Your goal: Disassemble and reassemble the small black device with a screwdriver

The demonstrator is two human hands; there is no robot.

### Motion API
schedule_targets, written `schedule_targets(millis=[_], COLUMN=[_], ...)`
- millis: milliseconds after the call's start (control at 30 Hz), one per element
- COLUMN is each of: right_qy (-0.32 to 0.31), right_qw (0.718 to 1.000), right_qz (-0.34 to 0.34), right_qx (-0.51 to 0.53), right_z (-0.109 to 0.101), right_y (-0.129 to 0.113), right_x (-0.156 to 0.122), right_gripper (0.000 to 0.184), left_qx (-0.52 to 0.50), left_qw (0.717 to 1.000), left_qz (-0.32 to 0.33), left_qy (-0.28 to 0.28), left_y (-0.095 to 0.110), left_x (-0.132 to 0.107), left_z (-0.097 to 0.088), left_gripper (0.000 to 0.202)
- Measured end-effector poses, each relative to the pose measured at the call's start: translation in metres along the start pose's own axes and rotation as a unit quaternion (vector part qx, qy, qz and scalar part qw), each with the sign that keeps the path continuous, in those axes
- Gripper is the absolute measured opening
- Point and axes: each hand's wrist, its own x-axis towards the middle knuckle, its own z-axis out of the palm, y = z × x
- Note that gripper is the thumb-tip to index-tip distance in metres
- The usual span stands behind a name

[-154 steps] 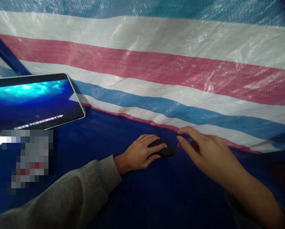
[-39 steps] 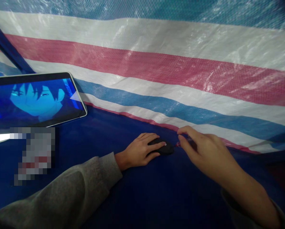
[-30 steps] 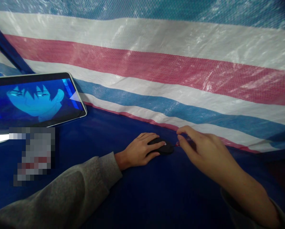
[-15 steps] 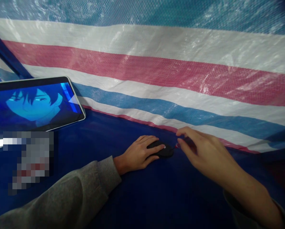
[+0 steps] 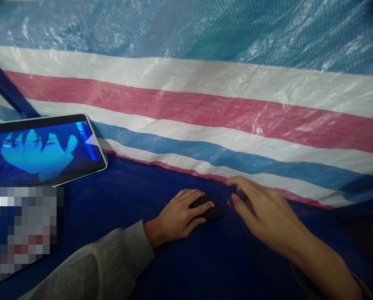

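Observation:
A black computer mouse (image 5: 216,211) with a small pale mark lies on the dark blue surface. My left hand (image 5: 181,213) is closed over its left part, the index finger on top by the mark and the thumb along the near side. To the right of the mouse, my right hand (image 5: 258,204) has curled fingers, with thumb and index finger bent toward the mouse. Between them shows a small thing with a red end (image 5: 229,202), its tip close to the mouse's right end. Most of it is hidden by the fingers, and its kind is unclear.
A tablet (image 5: 39,154) showing a blue animated picture stands at the left. Below it lies a pixelated, greyish item (image 5: 30,229). A red, white and blue striped plastic sheet (image 5: 186,104) rises behind the dark blue surface (image 5: 180,275).
The whole view has shifted, so the scene sits lower and slightly further left. Both hands keep nearly the same places at the mouse, and the tablet's picture has changed slightly.

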Motion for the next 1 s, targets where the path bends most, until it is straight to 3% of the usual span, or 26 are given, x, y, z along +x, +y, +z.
schedule_targets(millis=[467,633,833,1000], right_qy=[-0.007,0.004,0.001,0.017], right_qw=[0.999,0.999,0.999,1.0], right_qz=[0.031,-0.003,0.027,0.005], right_qx=[0.015,0.04,0.021,0.026], right_z=[-0.0009,-0.0001,0.0025,0.0003], right_y=[-0.0032,-0.0042,-0.001,-0.0026], right_x=[0.0017,0.0029,0.0047,0.0031], right_gripper=[0.026,0.027,0.024,0.025], left_qx=[-0.003,-0.006,-0.008,0.003], left_qw=[1.0,1.0,1.0,1.0], left_qz=[0.005,0.0,0.004,0.007], left_qy=[0.001,0.008,0.009,0.009], left_y=[-0.0018,-0.0029,-0.0031,-0.0021], left_x=[0.0,0.0004,0.0002,0.0], left_z=[0.0013,0.0015,0.0015,0.0006], left_gripper=[0.043,0.043,0.043,0.043])
